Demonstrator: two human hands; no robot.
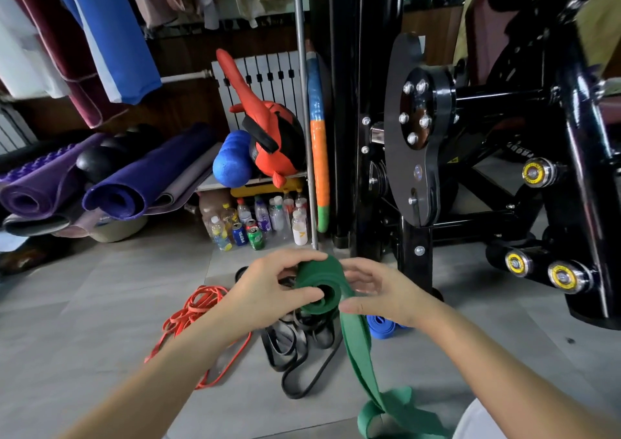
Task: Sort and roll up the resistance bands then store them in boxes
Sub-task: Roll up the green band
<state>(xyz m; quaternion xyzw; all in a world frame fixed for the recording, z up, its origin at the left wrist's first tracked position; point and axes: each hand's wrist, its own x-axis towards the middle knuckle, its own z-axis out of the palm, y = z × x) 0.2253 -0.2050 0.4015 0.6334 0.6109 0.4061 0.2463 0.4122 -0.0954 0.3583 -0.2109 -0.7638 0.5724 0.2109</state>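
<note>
While your two hands hold it up between them, the green band [317, 290] sits half rolled above the floor [100, 304]; your left hand [268, 290] grips the coil from its left, fingers curled over the top and thumb pressed against the open end beside the hollow core; your right hand [379, 290] cups the coil's right side, fingers curved behind it and thumb laid on the strip just where it leaves the roll (how firmly the fingertips press cannot be told); the unrolled length hangs down from under that thumb and ends in loose folds at the lower edge of the view. Beneath your hands, on the floor, lie the orange bands [198, 304] to the left, the black bands [289, 341] in the middle and a blue band [383, 326] below your right hand; bottles [255, 223] stand further back, near the black machine [420, 136].
</note>
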